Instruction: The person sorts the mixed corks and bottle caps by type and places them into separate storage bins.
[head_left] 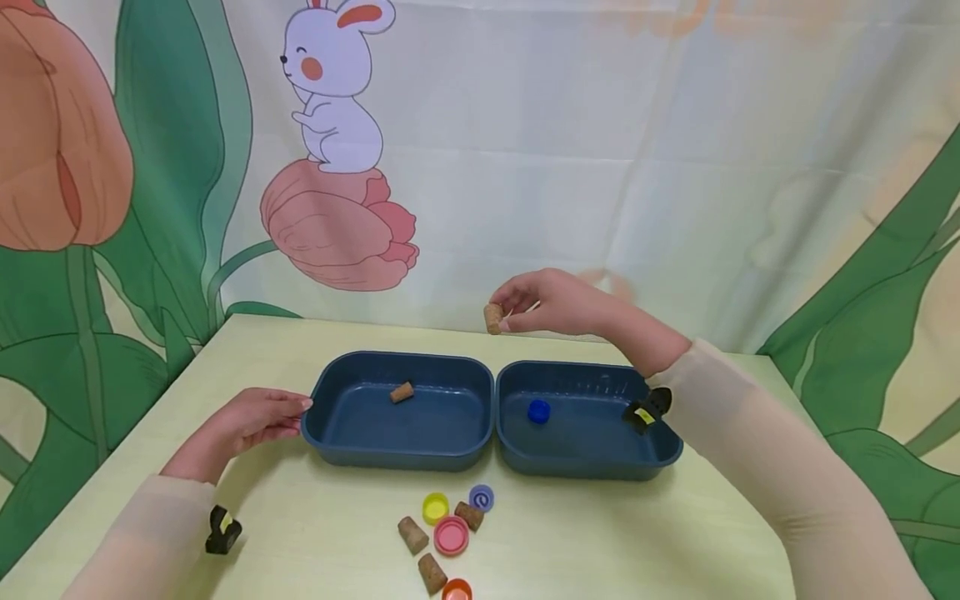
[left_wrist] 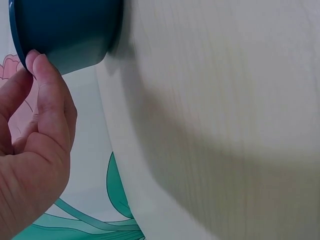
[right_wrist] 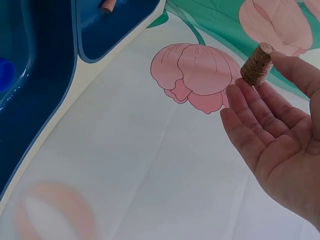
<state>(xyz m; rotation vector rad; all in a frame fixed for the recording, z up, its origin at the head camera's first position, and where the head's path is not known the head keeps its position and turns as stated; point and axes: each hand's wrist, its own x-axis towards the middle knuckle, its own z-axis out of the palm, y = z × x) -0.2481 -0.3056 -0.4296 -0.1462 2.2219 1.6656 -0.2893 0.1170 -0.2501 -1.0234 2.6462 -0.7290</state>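
My right hand (head_left: 551, 304) pinches a cork (head_left: 492, 318) between thumb and fingertips, raised above the back edge of the table; the right wrist view shows this cork (right_wrist: 257, 65) up close. With thumb and fingers my left hand (head_left: 258, 417) grips the left rim of the left blue bin (head_left: 397, 458), also seen in the left wrist view, where the hand (left_wrist: 45, 115) pinches the bin's edge. One cork (head_left: 402, 392) lies inside the left bin. In the right blue bin (head_left: 585, 468) sits a dark blue bottle cap (head_left: 538, 411).
In front of the bins lie several corks (head_left: 412, 535) and caps: a yellow cap (head_left: 435, 508), a pink cap (head_left: 451, 536), a purple cap (head_left: 482, 498) and an orange cap (head_left: 457, 590). A printed curtain (head_left: 525, 167) hangs behind the table (head_left: 600, 533).
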